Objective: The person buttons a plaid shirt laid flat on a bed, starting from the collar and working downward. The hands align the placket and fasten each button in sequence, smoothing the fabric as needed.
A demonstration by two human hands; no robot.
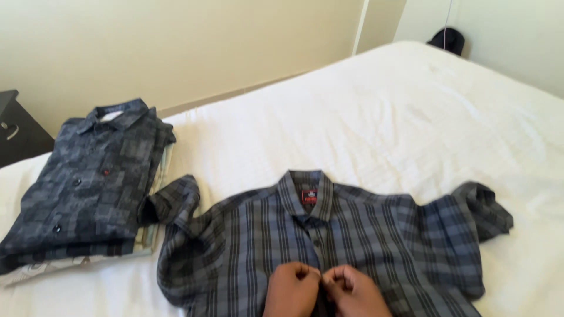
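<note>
A grey-blue plaid shirt (376,240) lies spread face up on the white bed (388,111), collar toward the far side, short sleeves out to both sides. My left hand (292,289) and my right hand (351,292) meet at the shirt's front placket, below the collar. Both hands pinch the fabric edges where the buttons run, knuckles up and fingers curled in. The lower part of the shirt is cut off by the frame's bottom edge.
A stack of folded shirts (88,188), topped by a dark patterned one, sits at the bed's left side. A dark bedside cabinet (17,132) stands at far left. A dark object (446,40) rests against the wall at the far right corner.
</note>
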